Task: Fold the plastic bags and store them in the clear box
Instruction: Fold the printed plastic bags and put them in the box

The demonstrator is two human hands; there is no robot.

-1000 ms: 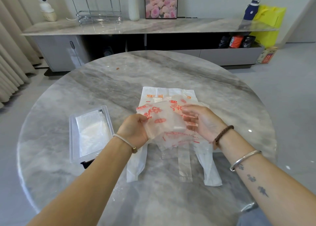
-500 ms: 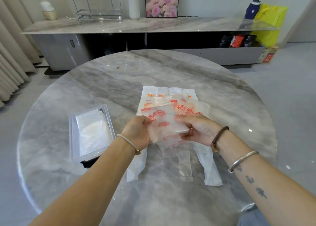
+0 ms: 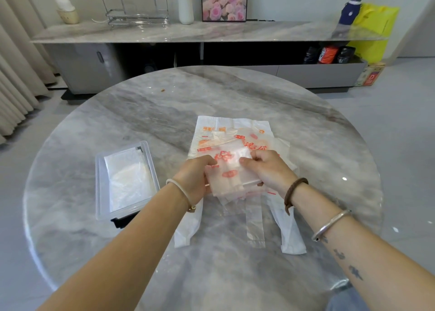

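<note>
My left hand (image 3: 194,177) pinches the left edge of the half-folded bag (image 3: 231,176). My right hand (image 3: 268,171) grips its right side, thumb on top and fingers curled under. I hold the bag just above the pile of flat bags (image 3: 235,127), and its red print shows through the layers.

The film looks thin and slick, so the fold could spring open as soon as I ease either grip. I think the near edge would go first, since the layers look uneven there, though the blur keeps me from being sure. If I carry it one-handed, the packet may fan out before it reaches the clear box (image 3: 100,186). The box sits open to my left, beside the pile but not touching it, with a folded bag (image 3: 128,176) already lying flat inside.

Lifting could also drag the pile's top sheet along by cling. Its handles (image 3: 292,240) trail toward me on the marble table (image 3: 164,112), close enough for my forearms to sweep them askew.
</note>
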